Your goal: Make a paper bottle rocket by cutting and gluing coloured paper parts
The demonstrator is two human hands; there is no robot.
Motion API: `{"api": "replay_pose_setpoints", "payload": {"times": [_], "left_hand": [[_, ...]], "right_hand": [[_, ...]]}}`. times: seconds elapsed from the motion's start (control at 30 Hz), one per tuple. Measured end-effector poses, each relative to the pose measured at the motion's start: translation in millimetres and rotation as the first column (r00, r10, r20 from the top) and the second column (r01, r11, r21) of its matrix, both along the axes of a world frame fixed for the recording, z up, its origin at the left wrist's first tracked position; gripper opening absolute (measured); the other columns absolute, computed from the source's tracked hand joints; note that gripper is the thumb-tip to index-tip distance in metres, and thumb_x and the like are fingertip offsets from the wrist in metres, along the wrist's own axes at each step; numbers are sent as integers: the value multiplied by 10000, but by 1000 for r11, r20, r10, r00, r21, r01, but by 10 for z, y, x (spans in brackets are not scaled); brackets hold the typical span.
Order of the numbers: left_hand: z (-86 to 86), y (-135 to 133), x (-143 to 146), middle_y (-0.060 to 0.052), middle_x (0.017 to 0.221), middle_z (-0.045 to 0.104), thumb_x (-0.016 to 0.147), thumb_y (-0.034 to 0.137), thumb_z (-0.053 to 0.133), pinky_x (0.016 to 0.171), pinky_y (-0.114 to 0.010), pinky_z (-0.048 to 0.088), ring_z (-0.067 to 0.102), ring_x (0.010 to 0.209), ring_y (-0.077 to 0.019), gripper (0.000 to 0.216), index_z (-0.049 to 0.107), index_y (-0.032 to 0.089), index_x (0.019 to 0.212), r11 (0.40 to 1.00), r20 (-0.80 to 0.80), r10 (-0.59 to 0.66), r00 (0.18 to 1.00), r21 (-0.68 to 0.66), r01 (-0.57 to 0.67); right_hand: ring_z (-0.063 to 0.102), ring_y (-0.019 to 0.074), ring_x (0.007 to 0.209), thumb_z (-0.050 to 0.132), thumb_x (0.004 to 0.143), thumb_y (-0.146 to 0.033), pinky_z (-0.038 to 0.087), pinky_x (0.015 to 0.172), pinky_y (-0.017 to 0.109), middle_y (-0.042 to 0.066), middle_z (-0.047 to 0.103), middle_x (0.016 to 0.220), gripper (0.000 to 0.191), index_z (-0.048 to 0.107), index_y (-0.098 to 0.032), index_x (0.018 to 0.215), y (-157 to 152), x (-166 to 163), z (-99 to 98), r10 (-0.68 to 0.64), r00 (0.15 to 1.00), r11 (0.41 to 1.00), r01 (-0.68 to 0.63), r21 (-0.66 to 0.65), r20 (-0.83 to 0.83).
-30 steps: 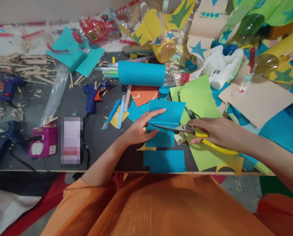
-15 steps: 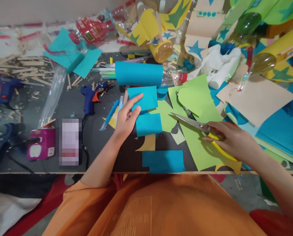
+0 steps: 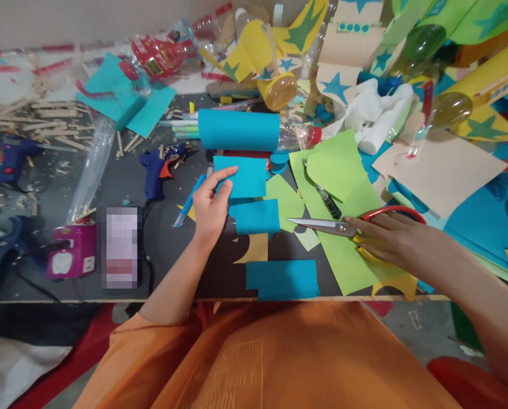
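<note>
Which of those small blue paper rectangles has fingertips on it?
The rectangle nearest the blue-wrapped bottle: the left hand has fingertips on it. The other rectangles lie nearer the orange shirt, with no fingertips on them.

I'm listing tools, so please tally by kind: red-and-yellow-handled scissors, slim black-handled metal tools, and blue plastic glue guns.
Metal scissors with red and yellow handles, right hand on them: 1
Slim black-handled metal tool: 1
Blue plastic glue guns: 2
Total: 4, leaving out a blue object at lower left that I can't identify surely.
</note>
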State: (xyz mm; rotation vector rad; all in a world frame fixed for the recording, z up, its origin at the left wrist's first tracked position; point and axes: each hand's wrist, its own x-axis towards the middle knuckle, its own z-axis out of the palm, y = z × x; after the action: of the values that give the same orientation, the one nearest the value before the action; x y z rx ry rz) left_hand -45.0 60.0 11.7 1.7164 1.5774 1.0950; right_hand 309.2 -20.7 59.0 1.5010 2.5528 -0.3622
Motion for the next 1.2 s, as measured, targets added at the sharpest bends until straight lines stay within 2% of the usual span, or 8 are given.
{"api": "replay_pose_setpoints", "payload": {"times": [0.2,0.33,0.53,0.73,0.87,1.0,1.07,1.2], "left_hand": [[-62,29,4,-85,1107,693,937,602,514,802,-345,587,665,1088,-273,486,572,258,1275,998,104,-32,994,62,26],[-96,41,22,-71,1002,686,853,610,646,628,-287,548,686,877,-234,570,516,280,1299,999,252,-34,967,43,24],[-88,54,44,16,700,585,789,490,745,450,-205,419,567,542,-109,390,584,240,1040,996,391,29,920,-94,9],[-36,68,51,102,478,341,786,579,744,353,-199,254,291,356,-44,404,560,225,848,999,483,9,876,-36,10],[-16,71,29,116,432,326,818,580,719,306,-216,177,245,289,-36,394,557,223,849,1000,527,20,849,-28,-6],[-16,70,32,114,456,375,788,601,741,286,-215,199,305,281,-43,444,571,222,947,995,559,54,827,-101,3],[-22,62,52,112,451,418,774,622,741,280,-215,228,347,265,-57,490,572,224,1004,984,560,13,828,-153,88],[-15,15,109,89,471,510,764,641,734,309,-219,341,470,290,-100,511,581,230,1026,925,542,-96,835,-261,276]], "right_hand": [[670,277,759,253,1016,-466,342,490,318,150,749,941,540,728,-218,1081,267,-270,193,-196,979,975,188,121,58],[656,367,992,341,990,-442,500,693,413,246,690,1095,499,654,-93,1161,609,-483,21,-373,928,903,367,223,-15],[617,384,1022,546,892,-530,508,776,466,224,648,1041,482,589,-97,1099,933,-482,-286,-471,877,874,479,86,-95],[541,213,656,629,833,-448,414,590,353,42,553,711,282,474,-242,719,1005,-369,-336,-503,774,845,534,-29,-384],[373,127,502,621,817,-342,294,519,304,-59,387,563,226,445,-255,705,948,-442,-204,-525,583,794,598,-110,-620],[316,117,474,616,801,-290,284,463,286,-92,320,579,196,420,-281,811,903,-646,-87,-360,178,701,700,-139,-916],[368,115,484,649,786,-311,367,481,284,-88,350,594,234,419,-283,821,892,-799,-93,-362,11,718,641,-271,-932],[522,139,556,672,794,-461,472,554,309,-40,442,567,321,454,-253,683,842,-1143,-167,-614,25,739,368,-564,-789]]}}
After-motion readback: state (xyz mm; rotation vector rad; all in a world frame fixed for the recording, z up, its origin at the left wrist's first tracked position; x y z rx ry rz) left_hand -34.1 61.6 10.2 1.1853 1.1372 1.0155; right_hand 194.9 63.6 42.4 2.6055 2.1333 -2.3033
